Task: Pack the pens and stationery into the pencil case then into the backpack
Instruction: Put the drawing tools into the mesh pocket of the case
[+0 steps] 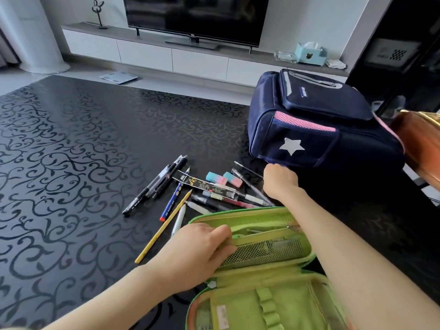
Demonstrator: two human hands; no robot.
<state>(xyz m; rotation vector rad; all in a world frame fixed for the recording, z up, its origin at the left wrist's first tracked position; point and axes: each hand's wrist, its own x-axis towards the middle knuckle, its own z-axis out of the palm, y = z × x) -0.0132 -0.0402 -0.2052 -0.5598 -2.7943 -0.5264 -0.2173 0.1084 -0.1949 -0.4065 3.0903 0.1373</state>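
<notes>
An open green pencil case (262, 294) lies at the near edge of the black patterned table (71, 163). My left hand (204, 253) grips the edge of its mesh pocket flap (269, 251). Loose on the table beyond it lie black pens (154, 184), a blue pencil (175, 196), a yellow pencil (164, 227), a white pen (178, 220), a printed strip (204, 185) and two pink-and-blue erasers (216, 177). My right hand (281, 179) hovers knuckles-up over the pens at the right end of the pile, its fingers curled under and hidden. A navy backpack (321, 129) with a silver star lies just behind that hand.
A wooden chair (419, 144) stands at the right table edge beside the backpack. Past the table are a TV (195, 17) on a white cabinet, a blue tissue box (309, 53) and a bathroom scale (119, 78) on the floor.
</notes>
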